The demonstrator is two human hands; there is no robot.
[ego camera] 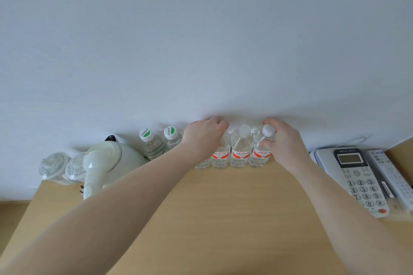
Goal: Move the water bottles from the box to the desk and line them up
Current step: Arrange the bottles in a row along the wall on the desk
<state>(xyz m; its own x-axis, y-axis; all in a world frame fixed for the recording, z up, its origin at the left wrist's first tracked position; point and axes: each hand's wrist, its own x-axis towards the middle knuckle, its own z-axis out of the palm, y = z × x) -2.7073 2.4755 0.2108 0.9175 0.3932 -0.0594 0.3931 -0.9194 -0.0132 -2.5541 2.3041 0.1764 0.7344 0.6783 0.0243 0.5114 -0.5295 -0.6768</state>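
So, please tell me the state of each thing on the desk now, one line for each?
Left hand: closed over the top of a bottle.
Right hand: gripping the rightmost red-label bottle at the neck.
Middle red-label bottle: upright, capped, free.
Green-cap bottles: upright, capped, untouched.
Kettle: lid closed.
Lidded cups: covered.
Telephone: handset resting on its base.

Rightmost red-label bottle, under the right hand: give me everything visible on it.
The rightmost red-label bottle is clear plastic with a white screw cap, an orange-red and white label band and a ribbed base. It stands about upright on the wooden desk near the wall, last in the row, close beside the next bottle. The right hand has its grip around the neck, just below the cap.
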